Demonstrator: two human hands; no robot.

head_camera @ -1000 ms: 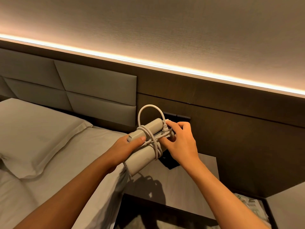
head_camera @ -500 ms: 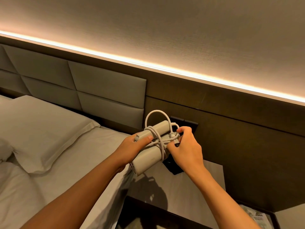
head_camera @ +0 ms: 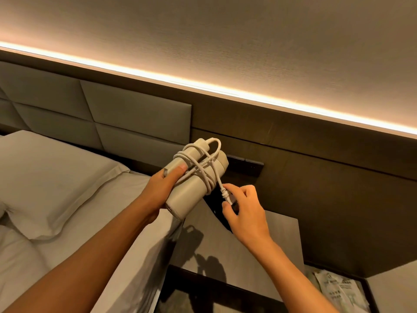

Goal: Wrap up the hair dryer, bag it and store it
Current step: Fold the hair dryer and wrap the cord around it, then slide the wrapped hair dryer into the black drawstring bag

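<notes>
Left of the hands lies a bed with a pillow (head_camera: pixel 52 177) and a padded headboard (head_camera: pixel 126 114) behind. The left hand (head_camera: pixel 160 190) is closed around the folded hair dryer (head_camera: pixel 194 181), thumb pressed on the upper barrel, holding it in the air above the gap between mattress and bedside table (head_camera: pixel 259 240). The cord (head_camera: pixel 203 163) lies in several loose turns about both barrels. The right hand (head_camera: pixel 246 206), just beside and below the dryer, pinches the plug (head_camera: pixel 229 198) at the cord's free end between thumb and fingertips, the other fingers half curled. Risk: the end is not tucked, so slackening the pinch would probably let the turns spring loose. Beyond the hands, a dark wall panel carries a switch plate (head_camera: pixel 246 163); above runs a lit strip (head_camera: pixel 225 91). Papers (head_camera: pixel 338 290) lie lower right.
</notes>
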